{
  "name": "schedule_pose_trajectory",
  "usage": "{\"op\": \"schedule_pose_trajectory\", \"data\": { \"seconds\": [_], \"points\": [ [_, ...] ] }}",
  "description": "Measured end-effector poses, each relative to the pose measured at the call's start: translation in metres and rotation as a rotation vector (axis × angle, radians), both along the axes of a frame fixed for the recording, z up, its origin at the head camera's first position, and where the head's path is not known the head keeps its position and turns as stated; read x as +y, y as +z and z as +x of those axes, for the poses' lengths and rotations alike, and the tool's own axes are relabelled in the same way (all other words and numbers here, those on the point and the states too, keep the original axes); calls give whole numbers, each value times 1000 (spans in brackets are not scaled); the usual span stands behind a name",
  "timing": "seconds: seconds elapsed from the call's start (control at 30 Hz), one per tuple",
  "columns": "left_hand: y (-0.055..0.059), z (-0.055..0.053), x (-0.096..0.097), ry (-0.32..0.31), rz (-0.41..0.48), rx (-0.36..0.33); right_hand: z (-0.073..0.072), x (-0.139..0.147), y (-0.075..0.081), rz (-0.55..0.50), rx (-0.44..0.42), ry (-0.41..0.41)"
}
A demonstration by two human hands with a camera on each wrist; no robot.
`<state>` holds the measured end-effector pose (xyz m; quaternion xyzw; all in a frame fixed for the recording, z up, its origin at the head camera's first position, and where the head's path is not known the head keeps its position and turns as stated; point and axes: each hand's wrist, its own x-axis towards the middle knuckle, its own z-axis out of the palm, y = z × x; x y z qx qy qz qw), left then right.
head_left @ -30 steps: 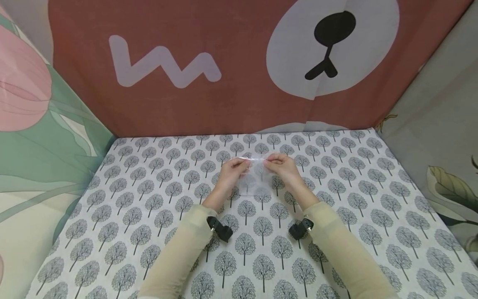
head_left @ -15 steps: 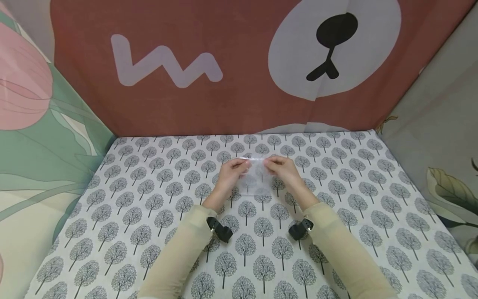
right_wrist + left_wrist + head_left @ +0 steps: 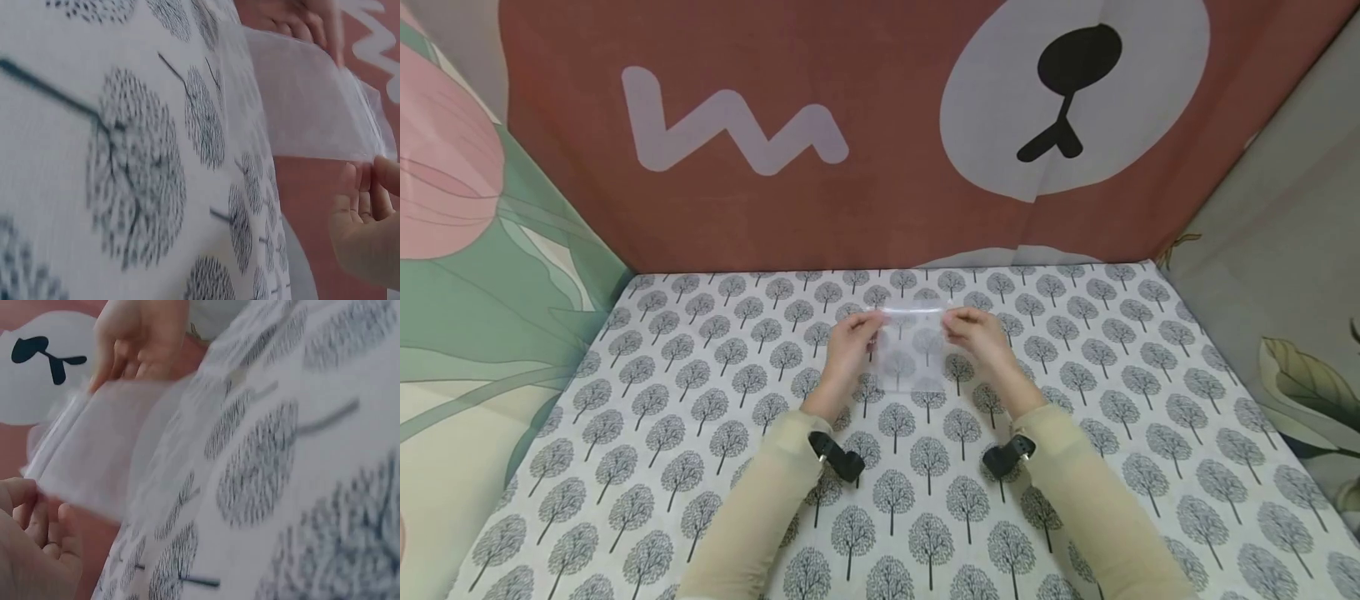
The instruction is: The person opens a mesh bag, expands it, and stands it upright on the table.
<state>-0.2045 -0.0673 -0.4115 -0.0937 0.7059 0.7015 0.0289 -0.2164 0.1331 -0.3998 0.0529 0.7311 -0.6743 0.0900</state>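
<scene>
A small clear zip bag [image 3: 912, 354] is stretched flat between the two hands, its shiny seal strip running along the far edge. My left hand [image 3: 852, 346] pinches one end of that strip between thumb and forefinger. At the other end, my right hand [image 3: 981, 337] pinches the strip the same way. In the left wrist view the bag [image 3: 106, 450] looks empty, and its lower part hangs toward the cloth. The right wrist view shows the same bag [image 3: 306, 106] held above the tree-print surface.
A white cloth with tree prints [image 3: 928, 496] covers the table. Behind it stands a brown-red backdrop [image 3: 760, 221] with a bear face. Patterned curtains flank the left and right sides. A black strap camera [image 3: 842, 458] sits on each wrist.
Both hands have moved apart along the bag's seal strip, to its two ends. More of the strip now shows between them, and the bag is spread wider.
</scene>
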Motion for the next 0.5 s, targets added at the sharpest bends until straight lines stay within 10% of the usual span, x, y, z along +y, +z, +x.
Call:
{"op": "schedule_pose_trajectory", "data": {
  "seconds": [0.5],
  "points": [
    [-5, -6, -6, -38, 78, -65, -3, 10, -3, -66, 57, 75]
  ]
}}
